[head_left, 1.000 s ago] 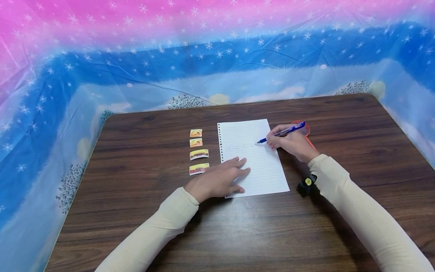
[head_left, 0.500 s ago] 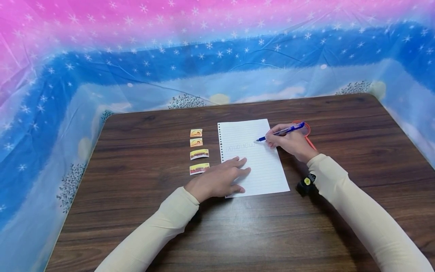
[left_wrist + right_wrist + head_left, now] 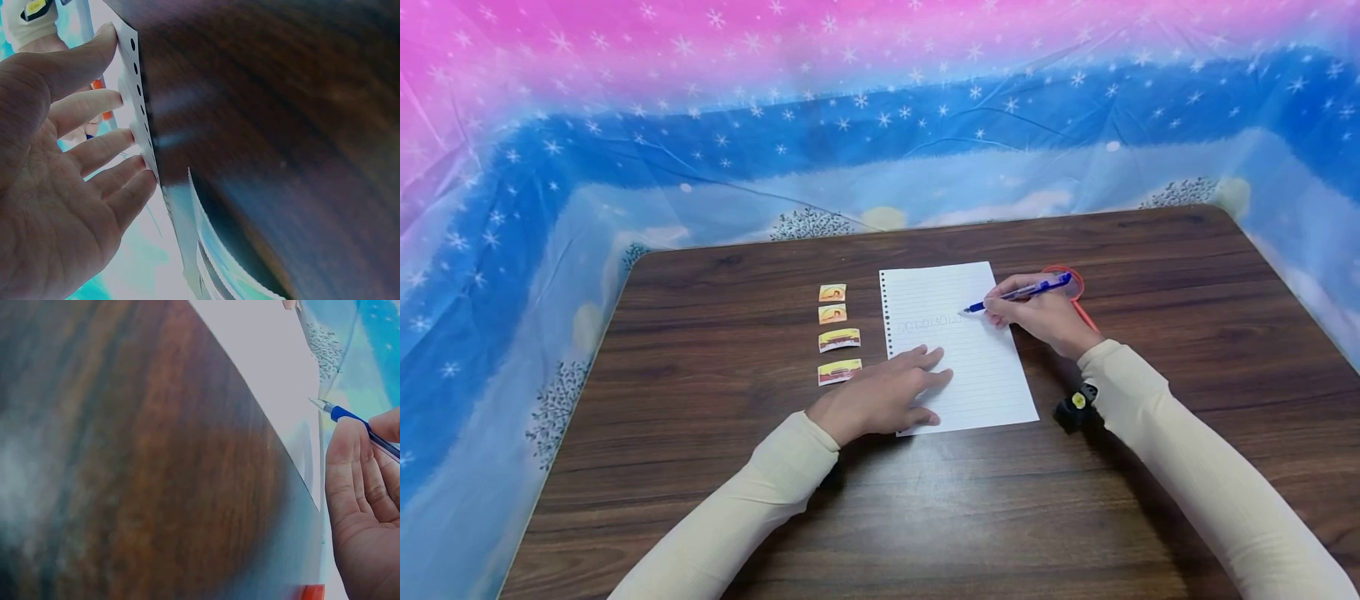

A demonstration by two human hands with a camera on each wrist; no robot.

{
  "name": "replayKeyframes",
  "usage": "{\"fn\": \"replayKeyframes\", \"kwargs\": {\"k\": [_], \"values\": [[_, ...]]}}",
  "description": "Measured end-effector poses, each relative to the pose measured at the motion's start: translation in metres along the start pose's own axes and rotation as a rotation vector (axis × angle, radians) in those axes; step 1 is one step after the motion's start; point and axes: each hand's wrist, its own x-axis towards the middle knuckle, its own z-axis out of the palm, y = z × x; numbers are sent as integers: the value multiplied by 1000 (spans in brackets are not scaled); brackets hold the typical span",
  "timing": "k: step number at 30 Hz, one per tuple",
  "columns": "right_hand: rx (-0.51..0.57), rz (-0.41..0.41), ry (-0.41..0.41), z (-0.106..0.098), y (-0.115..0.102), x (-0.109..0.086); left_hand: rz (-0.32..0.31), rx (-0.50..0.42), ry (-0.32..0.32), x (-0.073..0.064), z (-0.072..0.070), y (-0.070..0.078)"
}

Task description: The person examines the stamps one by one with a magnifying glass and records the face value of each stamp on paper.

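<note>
A lined sheet of loose-leaf paper (image 3: 977, 379) with punched holes down its left edge lies on the table, a row of handwritten characters (image 3: 925, 325) across its upper part. My right hand (image 3: 1041, 317) pinches a blue pen (image 3: 1018, 294) near its front end, the tip at the end of that row. The pen (image 3: 340, 414) also appears in the right wrist view, held between thumb and fingers. My left hand (image 3: 887, 392) rests with spread fingers on the sheet's lower left. The left wrist view has its fingertips along the holed edge (image 3: 139, 94).
Left of the sheet lie several small picture cards with yellow and orange designs in a column, such as the top card (image 3: 832, 292). A red-rimmed loop with a handle (image 3: 1081, 310) lies partly hidden behind my right hand. A snowflake-patterned cloth (image 3: 850, 125) hangs behind the table (image 3: 715, 333).
The pen tip and my right hand have shifted very slightly left over the row of writing. My left hand, the sheet and the cards stay where they were.
</note>
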Motion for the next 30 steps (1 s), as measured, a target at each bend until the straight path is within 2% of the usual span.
{"fn": "replayKeyframes", "kwargs": {"k": [7,15,21,26,30], "values": [[-5,5,-3,0,1,0,2,6,6,0,0,0],[59,-16,12,0,2,-1,4,9,13,-1,1,-1],[67,14,34,1,-1,-2,2,42,18,1,0,1],[81,8,50,1,-5,-4,12,78,38,3,-1,2],[69,5,67,-2,-7,-5,0,44,53,3,-4,2]]}}
